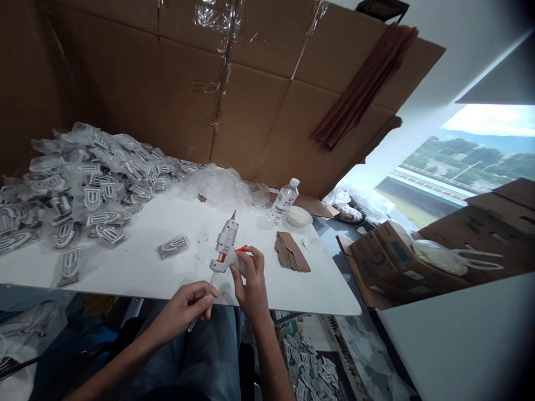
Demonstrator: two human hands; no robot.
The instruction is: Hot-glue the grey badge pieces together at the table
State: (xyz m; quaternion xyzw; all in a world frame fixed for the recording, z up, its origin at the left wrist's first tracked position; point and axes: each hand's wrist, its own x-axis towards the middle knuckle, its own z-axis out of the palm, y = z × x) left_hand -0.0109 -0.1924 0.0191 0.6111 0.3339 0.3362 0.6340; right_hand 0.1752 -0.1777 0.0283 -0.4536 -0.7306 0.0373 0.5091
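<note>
My right hand [251,281] is wrapped round the grip of a white hot-glue gun [225,245] with an orange trigger, its nozzle pointing up and away over the white table [317,289]. My left hand [188,306] pinches a clear glue stick [200,312] that enters the back of the gun. One bagged black-and-white badge [173,245] lies on the table just left of the gun.
A big heap of bagged badges [83,184] covers the table's left side. Folded brown card pieces [291,252], a water bottle [284,199] and a white dish [299,216] stand to the right. Cardboard walls rise behind; open boxes [401,262] sit at right. Loose badges [309,370] lie on the floor.
</note>
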